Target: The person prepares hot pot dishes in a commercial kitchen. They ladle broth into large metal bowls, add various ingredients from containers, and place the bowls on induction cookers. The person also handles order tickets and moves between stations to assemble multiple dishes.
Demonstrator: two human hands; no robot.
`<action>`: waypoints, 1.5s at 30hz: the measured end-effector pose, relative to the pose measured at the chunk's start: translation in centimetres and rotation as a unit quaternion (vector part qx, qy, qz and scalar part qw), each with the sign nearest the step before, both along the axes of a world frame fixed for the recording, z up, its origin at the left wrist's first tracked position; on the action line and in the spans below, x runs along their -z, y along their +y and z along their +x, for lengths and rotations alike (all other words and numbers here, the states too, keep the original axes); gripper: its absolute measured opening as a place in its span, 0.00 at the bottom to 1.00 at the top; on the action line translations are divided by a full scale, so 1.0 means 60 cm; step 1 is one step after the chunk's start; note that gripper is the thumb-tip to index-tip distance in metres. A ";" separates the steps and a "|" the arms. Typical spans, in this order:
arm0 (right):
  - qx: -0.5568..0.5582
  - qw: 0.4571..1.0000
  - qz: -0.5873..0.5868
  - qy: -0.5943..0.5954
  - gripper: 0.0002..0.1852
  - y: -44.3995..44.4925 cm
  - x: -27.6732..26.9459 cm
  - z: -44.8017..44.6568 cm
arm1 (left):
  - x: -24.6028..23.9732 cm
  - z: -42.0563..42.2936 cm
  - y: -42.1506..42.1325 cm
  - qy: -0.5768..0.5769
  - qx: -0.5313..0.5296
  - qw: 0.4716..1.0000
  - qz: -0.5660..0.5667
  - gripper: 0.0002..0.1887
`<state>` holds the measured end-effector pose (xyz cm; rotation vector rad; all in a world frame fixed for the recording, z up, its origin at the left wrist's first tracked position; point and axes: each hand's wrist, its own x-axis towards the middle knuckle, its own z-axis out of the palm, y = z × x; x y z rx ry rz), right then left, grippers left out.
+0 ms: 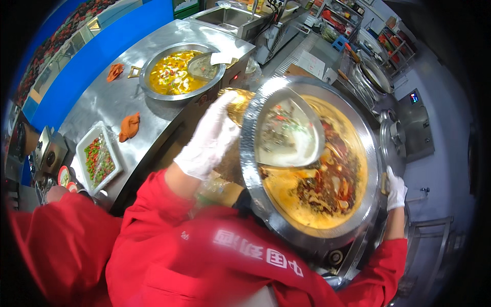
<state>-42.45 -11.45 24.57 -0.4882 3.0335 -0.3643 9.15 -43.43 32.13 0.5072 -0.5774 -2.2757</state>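
A large round steel pot [368, 134] with an inner divided bowl is held up before my chest. It holds red-brown broth with chillies [337, 180] and, in the inner bowl, a pale broth [299, 142]. My left hand [211, 134], in a white glove, grips the gold-coloured handle [239, 105] on the left side. My right hand [396, 190], gloved too, is at the handle [384, 183] on the right side; its fingers are partly hidden by the rim. A second divided pot [144, 76], with yellow broth, stands on the steel counter.
On the steel counter [153, 119] lie two orange cloths [129, 126] and a white tray [115, 161] of chopped peppers. A co-worker's red sleeve [73, 245] is close on the left. Behind are a sink [226, 17] and a range with woks [372, 76].
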 end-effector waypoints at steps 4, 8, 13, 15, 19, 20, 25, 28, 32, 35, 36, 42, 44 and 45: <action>-0.064 0.978 -0.174 -0.096 0.31 -0.224 -0.043 0.020 | 0.030 0.015 -0.081 0.009 -0.011 0.999 -0.041 0.16; -0.170 0.902 -0.350 -0.185 0.23 -0.375 -0.050 0.062 | 0.024 0.052 -0.124 0.048 -0.141 0.989 -0.021 0.22; -0.181 0.908 -0.306 -0.220 0.24 -0.487 -0.092 0.132 | 0.006 0.160 -0.105 0.005 -0.229 0.973 -0.037 0.24; -0.324 0.883 -0.289 -0.179 0.23 -0.699 -0.173 0.225 | -0.005 0.234 -0.103 0.049 -0.334 0.938 -0.079 0.24; -0.524 0.746 -0.275 -0.306 0.21 -1.251 -0.327 0.545 | -0.068 0.405 -0.190 0.105 -0.569 0.807 -0.120 0.23; -0.595 0.688 -0.273 -0.315 0.21 -1.377 -0.352 0.640 | -0.080 0.443 -0.216 0.098 -0.642 0.756 -0.086 0.22; -0.679 0.664 -0.233 -0.209 0.20 -1.637 -0.363 0.907 | -0.042 0.560 -0.355 0.099 -0.738 0.665 -0.062 0.18; -0.704 0.607 -0.247 -0.275 0.19 -1.673 -0.330 0.984 | 0.011 0.576 -0.408 0.113 -0.752 0.647 -0.047 0.17; -0.745 0.612 -0.194 -0.182 0.21 -1.729 -0.311 1.140 | -0.011 0.618 -0.400 0.161 -0.771 0.614 -0.049 0.17; -0.778 0.546 -0.166 -0.263 0.22 -1.726 -0.342 1.263 | -0.064 0.677 -0.319 0.132 -0.810 0.563 -0.093 0.17; -0.786 0.551 -0.182 -0.213 0.21 -1.719 -0.353 1.276 | -0.061 0.694 -0.321 0.136 -0.805 0.569 -0.099 0.17; -0.837 0.477 -0.152 -0.223 0.23 -1.708 -0.328 1.470 | 0.031 0.778 -0.323 0.132 -0.862 0.486 -0.055 0.20; -0.848 0.463 -0.150 -0.210 0.24 -1.744 -0.293 1.541 | 0.052 0.804 -0.331 0.134 -0.877 0.460 -0.030 0.21; -0.849 0.454 -0.157 -0.218 0.25 -1.766 -0.278 1.567 | 0.059 0.814 -0.338 0.137 -0.876 0.461 -0.032 0.21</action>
